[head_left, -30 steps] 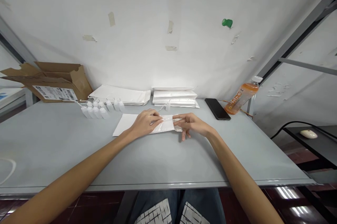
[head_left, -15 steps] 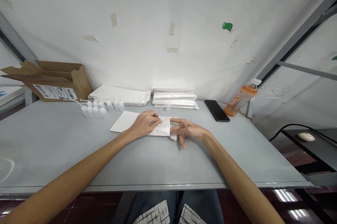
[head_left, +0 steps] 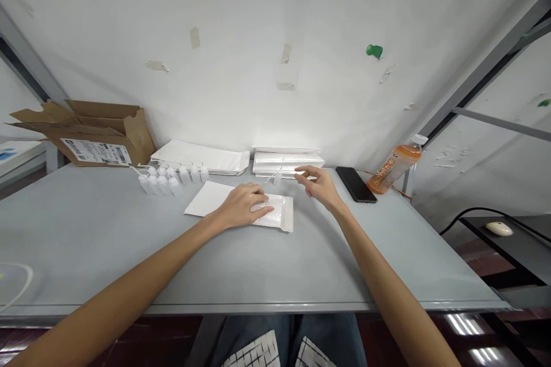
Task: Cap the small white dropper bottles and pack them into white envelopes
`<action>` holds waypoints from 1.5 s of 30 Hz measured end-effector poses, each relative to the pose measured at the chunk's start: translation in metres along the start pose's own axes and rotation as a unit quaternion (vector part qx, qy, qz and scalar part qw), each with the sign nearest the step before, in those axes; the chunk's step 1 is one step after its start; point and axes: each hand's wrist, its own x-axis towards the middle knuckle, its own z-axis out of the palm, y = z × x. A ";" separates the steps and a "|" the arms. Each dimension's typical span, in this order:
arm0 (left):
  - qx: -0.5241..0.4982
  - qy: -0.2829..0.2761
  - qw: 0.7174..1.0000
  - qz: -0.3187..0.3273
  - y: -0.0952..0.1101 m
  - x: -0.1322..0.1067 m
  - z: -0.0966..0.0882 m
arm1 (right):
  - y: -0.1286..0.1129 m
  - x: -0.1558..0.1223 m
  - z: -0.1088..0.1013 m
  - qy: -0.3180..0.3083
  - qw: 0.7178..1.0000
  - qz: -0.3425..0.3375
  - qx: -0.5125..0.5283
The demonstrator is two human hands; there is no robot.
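A white bubble mailer (head_left: pixel 278 216) lies on the table with its flap end to the right; a larger white envelope or sheet (head_left: pixel 206 199) lies under or beside its left part. My left hand (head_left: pixel 243 205) rests on the mailer, thumb apart from the fingers, palm down. My right hand (head_left: pixel 321 186) hovers past the mailer's far right corner, its fingers loosely apart and holding nothing. Just left of its fingertips stands a small white dropper-like bottle (head_left: pixel 278 178) with a thin tip. Several similar small bottles (head_left: pixel 162 184) stand in a group at the left.
Behind are a stack of white mailers (head_left: pixel 287 161) and a pile of flat white envelopes (head_left: pixel 198 157). An open cardboard box (head_left: pixel 103 136) sits back left. A black phone (head_left: pixel 355 184) and an orange drink bottle (head_left: pixel 395 166) are at the right.
My right hand has left the mailer's flap end and moved up and away toward the lone small bottle. The left hand has flattened onto the mailer; its flap now shows straight.
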 end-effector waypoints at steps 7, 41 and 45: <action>-0.046 -0.013 0.999 -0.026 0.002 0.000 0.000 | -0.008 0.040 0.036 0.027 0.977 -0.046 -0.205; -0.045 0.033 0.994 -0.096 0.008 0.000 0.011 | 0.010 -0.021 -0.001 -0.244 0.969 0.038 -0.001; -0.038 0.032 0.994 -0.093 0.008 0.000 0.012 | 0.009 -0.023 0.008 -0.254 0.967 0.022 -0.017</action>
